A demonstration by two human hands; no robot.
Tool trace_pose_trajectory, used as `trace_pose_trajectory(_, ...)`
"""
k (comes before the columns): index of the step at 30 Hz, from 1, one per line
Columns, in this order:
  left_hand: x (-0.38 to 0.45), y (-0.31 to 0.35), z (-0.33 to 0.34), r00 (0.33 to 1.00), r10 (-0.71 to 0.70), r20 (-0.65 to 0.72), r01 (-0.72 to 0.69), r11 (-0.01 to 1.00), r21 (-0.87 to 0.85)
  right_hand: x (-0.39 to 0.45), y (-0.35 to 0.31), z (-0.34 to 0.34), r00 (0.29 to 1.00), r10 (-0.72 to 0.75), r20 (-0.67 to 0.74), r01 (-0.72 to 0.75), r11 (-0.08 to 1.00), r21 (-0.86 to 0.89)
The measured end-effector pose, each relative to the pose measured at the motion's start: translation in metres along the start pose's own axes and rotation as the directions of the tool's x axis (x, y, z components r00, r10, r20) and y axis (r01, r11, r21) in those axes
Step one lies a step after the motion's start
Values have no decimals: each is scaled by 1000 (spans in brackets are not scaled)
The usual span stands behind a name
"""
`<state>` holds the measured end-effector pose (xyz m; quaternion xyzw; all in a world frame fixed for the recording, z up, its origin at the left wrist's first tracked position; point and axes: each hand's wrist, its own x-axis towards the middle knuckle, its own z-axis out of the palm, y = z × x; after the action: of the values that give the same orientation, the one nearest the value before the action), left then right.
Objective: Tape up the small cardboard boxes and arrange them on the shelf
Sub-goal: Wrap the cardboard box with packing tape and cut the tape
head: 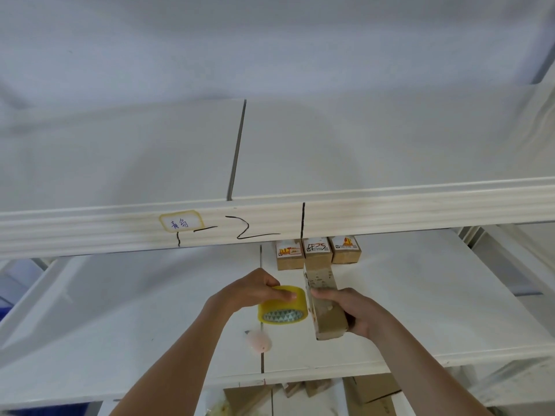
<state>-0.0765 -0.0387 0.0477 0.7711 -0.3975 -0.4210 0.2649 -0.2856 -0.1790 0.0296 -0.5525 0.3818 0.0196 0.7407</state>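
My left hand (258, 288) grips a yellow roll of tape (283, 307) from above, just over the white middle shelf (420, 310). My right hand (357, 310) holds a small brown cardboard box (326, 301) tilted on its side, right beside the roll. The box's near end points toward me. Three small labelled cardboard boxes (318, 250) stand in a row at the back of the same shelf, partly hidden by the upper shelf's front rail.
A pink box cutter (258, 340) lies on the shelf below the tape roll. The upper shelf's front rail (120, 232) carries a yellow label and black marker marks. Flattened cardboard (369, 391) lies on the level beneath. Blue bins (9, 295) sit at the left.
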Motion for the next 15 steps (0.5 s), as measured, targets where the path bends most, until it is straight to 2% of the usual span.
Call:
trace_pose_trajectory(4, 3, -12, -1, 999, 1, -47, 5, 992, 126, 0, -3, 0, 1000, 0, 20, -1, 1000, 6)
trace_pose_trajectory(8, 1, -14, -2, 999, -15, -45, 21, 990, 139, 0, -6, 1, 999, -3, 36, 3, 1000, 9)
trace_pose_trajectory(15, -6, -11, -7, 1000, 11, 20, -11, 1000, 28, -7, -3, -16, 999, -17, 51, 13, 997, 78)
